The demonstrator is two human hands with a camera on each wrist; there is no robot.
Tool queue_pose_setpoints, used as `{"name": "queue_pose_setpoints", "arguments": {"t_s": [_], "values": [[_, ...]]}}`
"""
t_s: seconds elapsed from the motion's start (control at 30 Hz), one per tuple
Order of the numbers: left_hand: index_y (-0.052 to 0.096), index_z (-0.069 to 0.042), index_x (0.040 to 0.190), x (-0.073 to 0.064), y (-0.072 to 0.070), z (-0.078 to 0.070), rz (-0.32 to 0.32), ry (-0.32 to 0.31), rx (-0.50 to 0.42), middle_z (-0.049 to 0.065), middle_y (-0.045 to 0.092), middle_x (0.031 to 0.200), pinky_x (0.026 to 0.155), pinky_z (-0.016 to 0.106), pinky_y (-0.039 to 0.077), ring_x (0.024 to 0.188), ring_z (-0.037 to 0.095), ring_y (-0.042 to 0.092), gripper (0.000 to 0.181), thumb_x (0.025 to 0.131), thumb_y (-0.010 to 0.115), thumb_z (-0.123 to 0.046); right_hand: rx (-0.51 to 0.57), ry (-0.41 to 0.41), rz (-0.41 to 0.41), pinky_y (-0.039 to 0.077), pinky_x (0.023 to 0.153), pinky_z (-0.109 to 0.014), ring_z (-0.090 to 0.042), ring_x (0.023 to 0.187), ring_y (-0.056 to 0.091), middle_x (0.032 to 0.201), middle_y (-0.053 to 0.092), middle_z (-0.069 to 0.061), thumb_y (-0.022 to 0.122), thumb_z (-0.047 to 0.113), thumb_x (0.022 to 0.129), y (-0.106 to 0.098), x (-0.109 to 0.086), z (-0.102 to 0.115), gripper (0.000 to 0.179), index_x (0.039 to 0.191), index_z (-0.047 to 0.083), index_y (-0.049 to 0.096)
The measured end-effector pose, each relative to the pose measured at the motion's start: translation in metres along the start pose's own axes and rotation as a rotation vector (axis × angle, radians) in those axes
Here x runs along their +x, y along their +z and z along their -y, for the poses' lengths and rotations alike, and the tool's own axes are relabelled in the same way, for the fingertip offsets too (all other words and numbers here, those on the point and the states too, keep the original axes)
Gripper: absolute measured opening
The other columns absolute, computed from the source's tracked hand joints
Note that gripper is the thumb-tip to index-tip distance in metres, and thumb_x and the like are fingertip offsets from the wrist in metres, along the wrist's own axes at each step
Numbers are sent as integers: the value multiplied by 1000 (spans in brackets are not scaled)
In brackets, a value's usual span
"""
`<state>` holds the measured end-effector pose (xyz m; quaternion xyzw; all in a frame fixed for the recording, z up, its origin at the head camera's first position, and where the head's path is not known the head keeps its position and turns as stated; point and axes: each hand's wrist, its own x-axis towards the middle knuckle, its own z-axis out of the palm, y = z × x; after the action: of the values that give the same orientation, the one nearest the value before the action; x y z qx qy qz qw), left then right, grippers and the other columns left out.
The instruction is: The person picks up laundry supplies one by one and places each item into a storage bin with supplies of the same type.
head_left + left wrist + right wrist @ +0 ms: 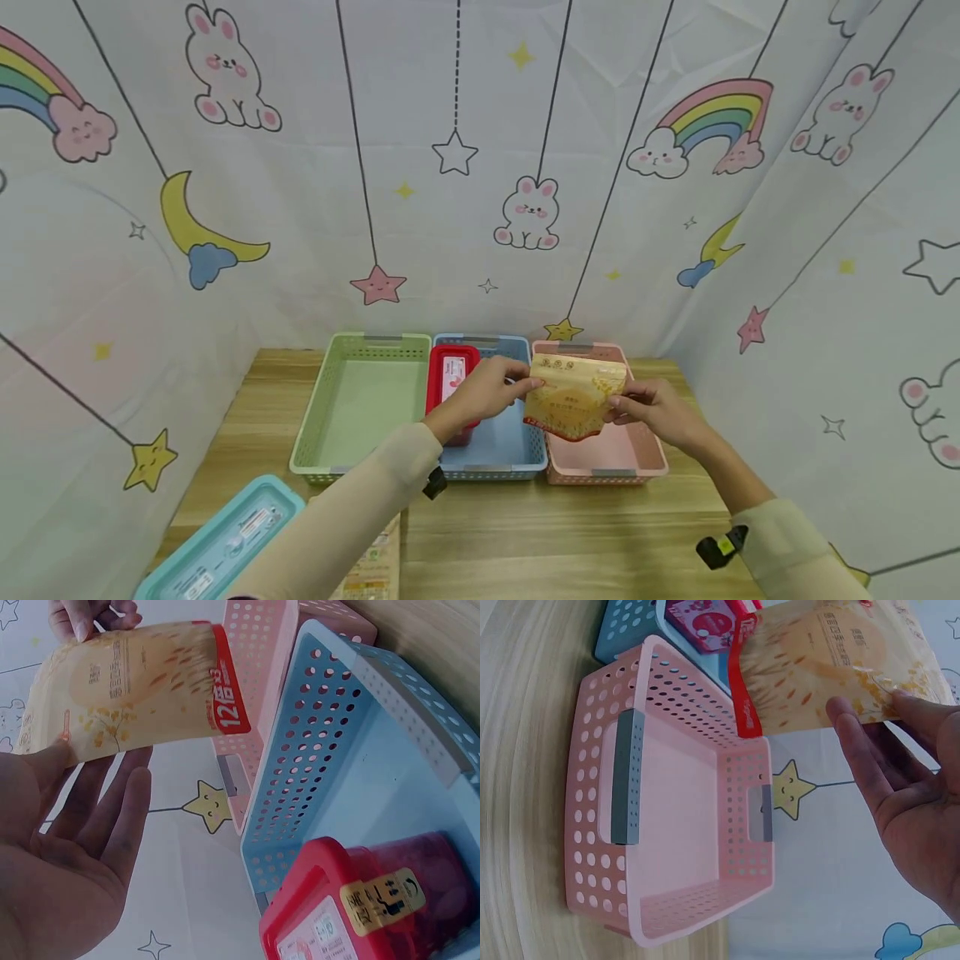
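Note:
Both hands hold up a yellow food pouch [573,396] with a red bottom edge, over the pink basket [637,454]. My left hand [491,387] pinches its left side between thumb and fingers. At the opposite side, my right hand [660,412] pinches the pouch's edge. The left wrist view shows the pouch [127,690] from the front, with the left thumb on its face. In the right wrist view, the pink basket [679,802] has bare floor showing below the pouch [817,664].
Left of the pink basket stands a blue basket [506,442] with a red-lidded box [453,375] inside. A green basket [375,408] is farther left. Nearer me lie a turquoise-lidded box [240,533] and a partly hidden printed packet [378,567]. A patterned curtain [465,233] hangs behind.

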<state>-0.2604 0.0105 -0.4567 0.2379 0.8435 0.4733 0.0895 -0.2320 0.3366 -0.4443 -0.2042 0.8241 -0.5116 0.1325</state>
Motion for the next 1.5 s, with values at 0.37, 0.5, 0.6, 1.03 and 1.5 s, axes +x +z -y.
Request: {"name": "queue_pose_setpoints", "arguments": {"t_s": [0.37,0.5,0.6,1.03,1.5], "values": [[77,-12,101,29,8,-3,-77,29,86,3,76,111,66,27,50,90,15,63,24,107,66,-33,-21,-49,-147,63,83,-31,-34,98,76,106,74,-30,58,8,110,-13,15,-12,25,116,-12,72],[78,-13,106,36,12,-4,-85,-2,79,3,74,110,66,27,49,89,15,61,24,107,66,-34,-32,-60,-177,63,83,-31,-34,97,77,105,74,-30,58,8,110,-16,19,-18,25,115,-12,72],[78,-14,118,41,17,-5,-95,-37,38,4,74,113,70,27,53,90,14,65,25,107,65,-33,-31,-46,-214,63,82,-30,-30,95,77,105,73,-30,58,9,110,-18,22,-23,26,117,-13,72],[69,-9,140,59,32,-6,-263,-199,17,8,73,119,71,26,58,89,16,65,37,111,58,-28,-20,59,-365,60,85,-24,-35,105,75,115,73,-29,57,17,111,-13,39,-36,33,122,-11,69],[62,-5,147,66,54,8,-281,-217,-90,15,69,133,86,37,61,109,25,68,40,112,54,-22,135,78,-478,58,97,-41,-29,106,75,119,67,-36,53,11,112,4,57,-74,31,121,-16,64]]}}
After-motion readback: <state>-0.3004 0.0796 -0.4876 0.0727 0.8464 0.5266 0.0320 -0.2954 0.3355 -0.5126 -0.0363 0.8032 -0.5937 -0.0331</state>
